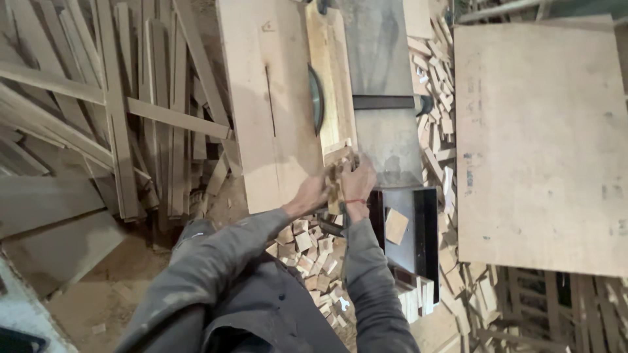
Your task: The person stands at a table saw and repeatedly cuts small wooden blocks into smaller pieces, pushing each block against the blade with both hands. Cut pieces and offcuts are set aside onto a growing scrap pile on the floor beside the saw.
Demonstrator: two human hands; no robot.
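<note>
Head view: both hands, left hand (307,194) and right hand (359,182), have fingers clamped round a pale, rough-cut wood block (336,178), just short of the saw blade (316,99) beyond the fingertips.

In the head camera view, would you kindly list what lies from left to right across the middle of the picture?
Pile of long wood strips → light table board → saw blade → left hand → small wood pieces held in both hands → right hand → heap of offcut blocks → large plywood sheet.
</note>
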